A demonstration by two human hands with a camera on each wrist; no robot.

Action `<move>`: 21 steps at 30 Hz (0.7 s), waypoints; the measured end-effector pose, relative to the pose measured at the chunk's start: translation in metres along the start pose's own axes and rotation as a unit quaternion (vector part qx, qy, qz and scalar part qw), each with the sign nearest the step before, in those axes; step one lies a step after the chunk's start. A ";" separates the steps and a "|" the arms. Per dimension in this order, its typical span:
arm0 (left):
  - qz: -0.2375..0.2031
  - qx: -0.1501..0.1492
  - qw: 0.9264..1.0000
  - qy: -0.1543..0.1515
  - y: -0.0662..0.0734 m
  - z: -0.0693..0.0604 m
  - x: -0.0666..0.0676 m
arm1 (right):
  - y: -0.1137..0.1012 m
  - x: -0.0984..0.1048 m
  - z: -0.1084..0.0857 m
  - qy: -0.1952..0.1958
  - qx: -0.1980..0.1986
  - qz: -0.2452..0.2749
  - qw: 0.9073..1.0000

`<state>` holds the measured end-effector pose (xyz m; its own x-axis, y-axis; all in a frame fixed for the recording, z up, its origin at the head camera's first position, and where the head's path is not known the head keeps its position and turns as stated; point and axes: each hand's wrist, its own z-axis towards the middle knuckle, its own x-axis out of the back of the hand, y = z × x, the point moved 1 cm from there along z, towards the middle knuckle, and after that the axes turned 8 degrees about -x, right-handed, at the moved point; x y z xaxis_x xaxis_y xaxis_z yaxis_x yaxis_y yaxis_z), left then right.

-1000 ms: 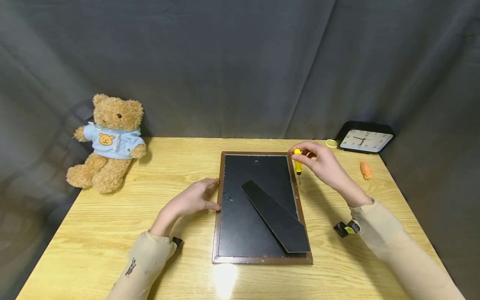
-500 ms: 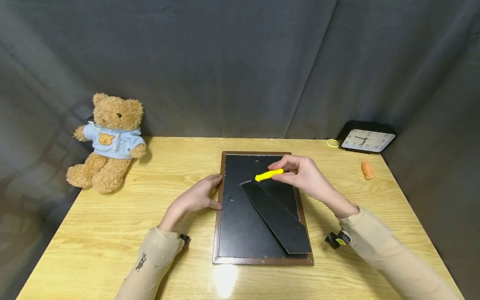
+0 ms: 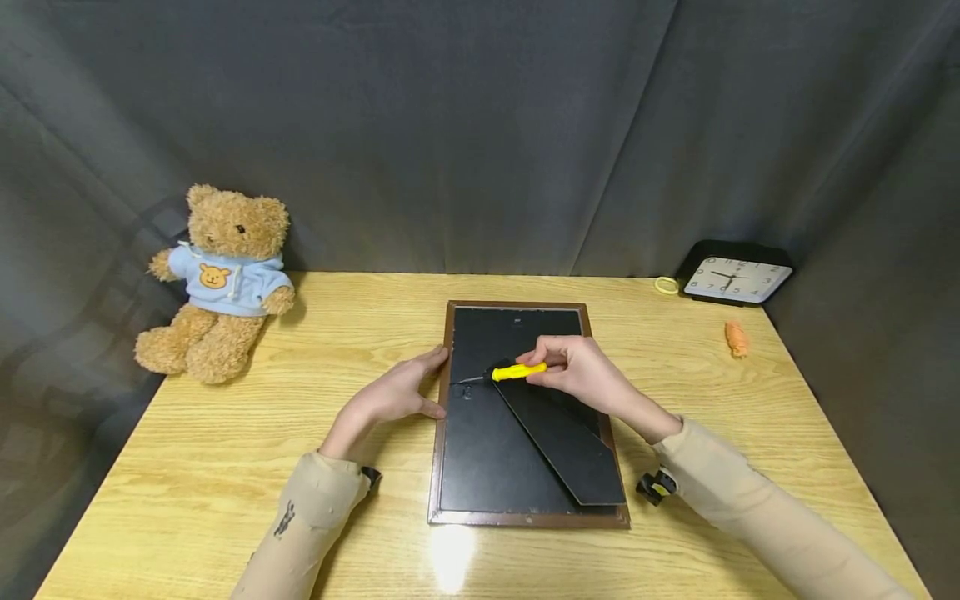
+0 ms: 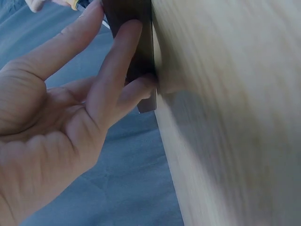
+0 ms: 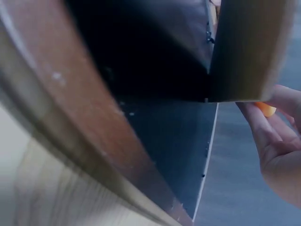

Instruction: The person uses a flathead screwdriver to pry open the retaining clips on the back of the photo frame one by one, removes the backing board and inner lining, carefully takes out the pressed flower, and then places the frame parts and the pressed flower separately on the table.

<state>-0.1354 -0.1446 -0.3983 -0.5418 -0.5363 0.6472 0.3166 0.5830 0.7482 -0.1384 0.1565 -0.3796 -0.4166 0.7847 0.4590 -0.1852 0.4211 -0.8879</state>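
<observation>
A picture frame (image 3: 529,520) with a brown rim lies face down on the table, its black back (image 3: 480,467) upward. Its black stand leg (image 3: 562,446) slants across the back. My right hand (image 3: 581,375) pinches the yellow handle of a screwdriver (image 3: 517,372). The screwdriver's thin tip points left, near the left rim; contact cannot be told. In the right wrist view, the stand leg (image 5: 251,47) hides most of the screwdriver (image 5: 266,109). My left hand (image 3: 397,392) rests against the frame's left side. Its extended fingers (image 4: 115,66) touch the brown edge in the left wrist view.
A teddy bear (image 3: 232,283) in a blue hoodie sits at the table's back left. At the back right stand a black clock (image 3: 735,275) and a pale yellow ring (image 3: 666,286). A small orange object (image 3: 736,339) lies before the clock. A dark curtain (image 3: 450,133) hangs behind.
My right hand has carried the screwdriver from the frame's upper right corner leftward and down over its back, turning it from upright to nearly level. The left hand stays at the left rim.
</observation>
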 end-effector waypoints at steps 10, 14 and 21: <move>-0.007 0.003 1.000 -0.005 -0.001 0.000 -0.001 | 0.005 0.000 -0.002 -0.001 -0.004 -0.029 1.000; -0.011 0.000 1.000 -0.007 -0.002 0.000 -0.001 | 0.004 -0.001 -0.001 0.004 0.000 -0.055 0.998; -0.010 -0.001 1.000 -0.010 -0.001 0.000 0.000 | 0.002 -0.004 0.002 0.035 0.022 -0.124 0.991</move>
<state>-0.1358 -0.1453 -0.3989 -0.5638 -0.5352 0.6290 0.3079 0.5705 0.7614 -0.1389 0.1537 -0.3832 -0.2906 0.6903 0.6626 -0.3137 0.5855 -0.7475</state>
